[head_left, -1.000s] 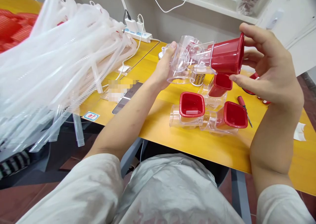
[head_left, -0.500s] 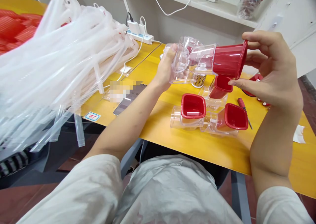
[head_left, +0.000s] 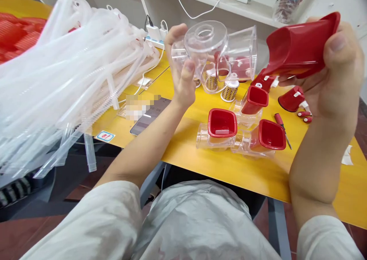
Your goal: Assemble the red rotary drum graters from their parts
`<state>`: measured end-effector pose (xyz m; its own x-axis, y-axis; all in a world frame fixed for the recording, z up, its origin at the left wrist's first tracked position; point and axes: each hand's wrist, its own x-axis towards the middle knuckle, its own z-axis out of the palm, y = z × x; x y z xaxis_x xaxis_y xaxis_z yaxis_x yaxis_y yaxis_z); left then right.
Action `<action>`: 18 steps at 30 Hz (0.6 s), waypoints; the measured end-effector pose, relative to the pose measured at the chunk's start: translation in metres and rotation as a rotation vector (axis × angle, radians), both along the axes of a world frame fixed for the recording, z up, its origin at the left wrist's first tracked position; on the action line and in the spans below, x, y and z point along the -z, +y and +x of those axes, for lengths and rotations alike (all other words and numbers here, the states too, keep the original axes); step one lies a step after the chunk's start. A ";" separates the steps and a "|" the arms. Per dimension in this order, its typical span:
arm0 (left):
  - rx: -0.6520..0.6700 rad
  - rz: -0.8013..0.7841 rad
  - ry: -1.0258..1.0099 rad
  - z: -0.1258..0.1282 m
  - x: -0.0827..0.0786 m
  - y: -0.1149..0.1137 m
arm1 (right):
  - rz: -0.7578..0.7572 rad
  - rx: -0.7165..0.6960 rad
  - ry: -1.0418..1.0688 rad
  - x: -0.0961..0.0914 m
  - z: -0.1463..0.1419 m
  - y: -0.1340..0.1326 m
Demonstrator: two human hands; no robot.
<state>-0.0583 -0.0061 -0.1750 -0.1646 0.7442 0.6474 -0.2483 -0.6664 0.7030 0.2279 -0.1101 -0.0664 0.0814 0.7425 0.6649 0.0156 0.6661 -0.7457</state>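
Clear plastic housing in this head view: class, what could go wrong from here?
The clear plastic housing, held by the fingers of the left hand, could slip and crack on the yellow table. The red square funnel, up in the right hand, might fall onto the red-topped clear units below. The small red pegs lie loose beside the red-handled screwdriver and could roll away.

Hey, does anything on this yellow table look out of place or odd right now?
The big bundle of clear plastic tubes looks oddest: it overhangs the front edge of the yellow table, with its ends hanging in the air, so it might slide. A pixelated blur also covers part of the phone.
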 end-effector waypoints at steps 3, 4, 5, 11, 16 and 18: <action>-0.084 0.070 0.042 -0.001 0.003 -0.009 | -0.146 -0.030 -0.052 0.002 -0.008 -0.003; -0.086 0.019 0.092 -0.002 0.003 -0.010 | -0.182 -0.023 -0.077 0.002 -0.009 -0.003; -0.097 -0.038 0.147 -0.003 0.004 -0.010 | -0.205 -0.001 -0.084 0.003 -0.009 -0.002; -0.298 -0.097 0.236 0.000 0.010 0.006 | -0.267 -0.013 -0.132 0.011 -0.008 0.007; -0.165 -0.172 0.305 0.002 0.031 0.024 | -0.156 0.005 -0.233 0.022 -0.018 0.009; -0.185 -0.061 0.233 0.002 0.040 0.032 | -0.122 0.015 -0.288 0.023 -0.022 0.006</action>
<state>-0.0567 0.0262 -0.2146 -0.1531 0.7540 0.6388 0.0459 -0.6403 0.7667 0.2055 -0.1041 -0.0895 -0.0854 0.8182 0.5685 0.2470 0.5702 -0.7835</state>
